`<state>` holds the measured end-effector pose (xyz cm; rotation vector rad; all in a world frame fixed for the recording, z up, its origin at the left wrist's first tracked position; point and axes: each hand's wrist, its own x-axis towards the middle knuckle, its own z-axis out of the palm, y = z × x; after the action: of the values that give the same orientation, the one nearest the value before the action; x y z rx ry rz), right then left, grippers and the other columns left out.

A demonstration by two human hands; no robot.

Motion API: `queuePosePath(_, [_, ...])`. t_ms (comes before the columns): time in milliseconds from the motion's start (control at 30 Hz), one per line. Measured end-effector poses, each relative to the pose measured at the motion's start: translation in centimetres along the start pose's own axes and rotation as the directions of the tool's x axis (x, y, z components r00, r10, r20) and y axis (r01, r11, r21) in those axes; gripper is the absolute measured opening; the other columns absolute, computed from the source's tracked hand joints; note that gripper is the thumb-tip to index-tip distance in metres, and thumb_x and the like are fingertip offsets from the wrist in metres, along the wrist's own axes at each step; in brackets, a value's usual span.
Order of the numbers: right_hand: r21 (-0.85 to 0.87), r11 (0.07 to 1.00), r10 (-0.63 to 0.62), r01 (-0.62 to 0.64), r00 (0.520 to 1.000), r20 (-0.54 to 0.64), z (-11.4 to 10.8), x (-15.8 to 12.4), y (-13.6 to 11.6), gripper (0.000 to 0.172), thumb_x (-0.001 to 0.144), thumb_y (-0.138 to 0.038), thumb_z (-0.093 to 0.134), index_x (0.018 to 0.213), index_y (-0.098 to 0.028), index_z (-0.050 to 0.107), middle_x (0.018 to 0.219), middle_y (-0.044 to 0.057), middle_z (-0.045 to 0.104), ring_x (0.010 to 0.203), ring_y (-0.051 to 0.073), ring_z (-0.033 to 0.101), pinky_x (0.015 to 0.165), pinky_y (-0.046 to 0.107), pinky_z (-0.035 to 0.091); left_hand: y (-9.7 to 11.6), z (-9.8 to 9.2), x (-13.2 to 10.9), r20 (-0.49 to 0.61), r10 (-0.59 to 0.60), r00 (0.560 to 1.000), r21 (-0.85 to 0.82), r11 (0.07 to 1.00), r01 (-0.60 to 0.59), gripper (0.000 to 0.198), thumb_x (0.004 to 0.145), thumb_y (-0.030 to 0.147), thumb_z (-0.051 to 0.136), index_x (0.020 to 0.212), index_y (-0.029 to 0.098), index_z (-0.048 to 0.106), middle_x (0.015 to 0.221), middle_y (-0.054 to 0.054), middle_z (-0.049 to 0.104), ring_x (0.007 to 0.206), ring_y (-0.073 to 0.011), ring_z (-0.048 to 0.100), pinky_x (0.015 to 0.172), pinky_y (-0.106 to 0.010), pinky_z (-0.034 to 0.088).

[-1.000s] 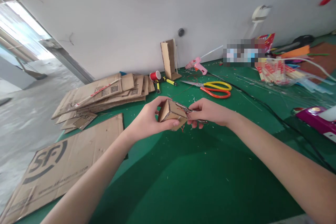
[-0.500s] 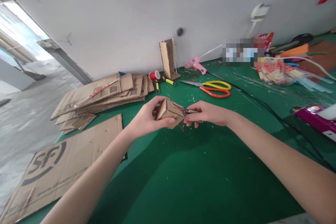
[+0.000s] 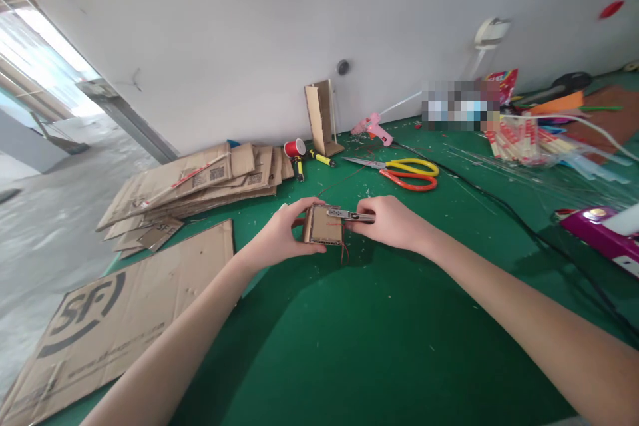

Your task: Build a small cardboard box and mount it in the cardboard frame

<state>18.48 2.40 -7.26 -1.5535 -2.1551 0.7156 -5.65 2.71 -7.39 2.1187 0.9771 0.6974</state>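
Observation:
My left hand (image 3: pixel 279 234) grips a small cardboard box (image 3: pixel 323 225) from its left side, fingers curled round it, just above the green table (image 3: pixel 379 333). My right hand (image 3: pixel 392 219) is closed on a small metal tool (image 3: pixel 349 215) whose tip lies across the top edge of the box. A thin red thread (image 3: pixel 344 251) hangs from the box's lower right corner. Both hands meet at the table's middle.
Flat cardboard sheets (image 3: pixel 194 180) are stacked at the left, and a large printed sheet (image 3: pixel 110 319) lies at the near left. Yellow-orange scissors (image 3: pixel 407 172), a pink glue gun (image 3: pixel 372 128), a red cup (image 3: pixel 294 148), an upright cardboard piece (image 3: pixel 322 116) and a black cable (image 3: pixel 524 219) lie behind.
The box has been turned so a flat face points at me and lowered toward the table. The metal tool now lies level across its top edge.

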Motion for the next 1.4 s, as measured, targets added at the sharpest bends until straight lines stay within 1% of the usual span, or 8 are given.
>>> queuePosePath(133, [0.000, 1.000, 0.001, -0.001, 1.000, -0.022, 0.3, 0.1, -0.1, 0.032, 0.077, -0.050, 0.060, 0.064, -0.021, 0.052, 0.058, -0.002, 0.054, 0.054, 0.012, 0.044, 0.051, 0.026, 0.029, -0.2, 0.0, -0.2, -0.013, 0.002, 1.000, 0.017, 1.000, -0.001, 0.068, 0.068, 0.037, 0.078, 0.127, 0.024, 0.046, 0.131, -0.008, 0.054, 0.120, -0.0248, 0.053, 0.103, -0.043, 0.046])
queuePosePath(267, [-0.017, 1.000, -0.010, 0.011, 1.000, 0.012, 0.7, 0.3, -0.2, 0.039, 0.080, -0.052, 0.056, 0.058, -0.021, 0.049, 0.053, -0.003, 0.048, 0.051, 0.011, 0.038, 0.050, 0.027, 0.026, -0.3, 0.1, -0.4, -0.022, 0.003, 1.000, 0.013, 1.000, -0.003, 0.070, 0.067, 0.036, 0.079, 0.127, 0.024, 0.045, 0.130, -0.009, 0.054, 0.120, -0.0256, 0.053, 0.102, -0.043, 0.048])
queuePosePath(467, [-0.069, 0.997, -0.022, 0.024, 0.999, 0.041, 0.8, 0.6, -0.2, 0.041, 0.082, -0.053, 0.054, 0.058, -0.021, 0.049, 0.053, -0.001, 0.049, 0.049, 0.012, 0.038, 0.048, 0.028, 0.025, 0.2, -0.3, -0.4, -0.005, 0.012, 1.000, 0.045, 0.999, -0.012, 0.065, 0.068, 0.033, 0.078, 0.125, 0.025, 0.047, 0.129, -0.008, 0.055, 0.119, -0.0242, 0.054, 0.101, -0.041, 0.048])
queuePosePath(700, [-0.351, 0.928, -0.099, 0.124, 0.991, 0.088, -0.1, 2.0, -1.8, 0.046, 0.089, -0.055, 0.043, 0.063, -0.020, 0.057, 0.061, 0.008, 0.060, 0.056, 0.018, 0.055, 0.050, 0.029, 0.027, -0.1, -1.5, -0.3, -0.054, 0.059, 0.997, 0.163, 0.985, -0.049, 0.069, 0.066, 0.035, 0.078, 0.127, 0.023, 0.046, 0.132, -0.011, 0.056, 0.120, -0.0268, 0.054, 0.104, -0.045, 0.043])
queuePosePath(833, [-0.444, 0.879, -0.119, 0.171, 0.983, 0.142, -0.5, 3.8, -2.9, 0.046, 0.088, -0.053, 0.043, 0.066, -0.018, 0.062, 0.066, 0.013, 0.064, 0.061, 0.024, 0.061, 0.049, 0.030, 0.031, -1.1, -1.7, -0.3, -0.096, 0.056, 0.994, 0.096, 0.994, -0.047, 0.066, 0.069, 0.032, 0.076, 0.126, 0.021, 0.045, 0.128, -0.010, 0.058, 0.114, -0.0236, 0.059, 0.100, -0.041, 0.047])
queuePosePath(1000, [-0.477, 0.871, -0.071, 0.113, 0.992, 0.106, 0.2, 5.6, -3.4, 0.042, 0.083, -0.050, 0.048, 0.074, -0.016, 0.070, 0.075, 0.017, 0.069, 0.070, 0.027, 0.066, 0.054, 0.031, 0.040, -2.0, -1.5, -0.5, -0.137, 0.016, 0.990, 0.022, 1.000, -0.013, 0.064, 0.069, 0.031, 0.075, 0.125, 0.019, 0.047, 0.127, -0.010, 0.058, 0.115, -0.0232, 0.058, 0.101, -0.040, 0.047])
queuePosePath(1233, [-0.505, 0.862, -0.012, 0.039, 0.998, 0.057, 1.2, 6.5, -3.3, 0.040, 0.081, -0.045, 0.049, 0.087, -0.013, 0.073, 0.085, 0.020, 0.071, 0.081, 0.032, 0.068, 0.061, 0.035, 0.047, -2.1, -1.3, -0.5, -0.161, 0.002, 0.987, 0.036, 0.999, 0.004, 0.063, 0.068, 0.031, 0.075, 0.123, 0.020, 0.047, 0.124, -0.009, 0.060, 0.113, -0.0241, 0.059, 0.101, -0.043, 0.047])
queuePosePath(1400, [-0.509, 0.860, 0.010, 0.031, 0.997, 0.078, 1.5, 6.7, -3.1, 0.038, 0.082, -0.041, 0.049, 0.091, -0.014, 0.073, 0.086, 0.019, 0.071, 0.082, 0.031, 0.069, 0.063, 0.036, 0.048, -2.0, -1.4, -0.5, -0.156, 0.000, 0.988, 0.065, 0.998, 0.010, 0.064, 0.067, 0.030, 0.076, 0.123, 0.020, 0.047, 0.123, -0.009, 0.061, 0.112, -0.0243, 0.060, 0.099, -0.043, 0.048])
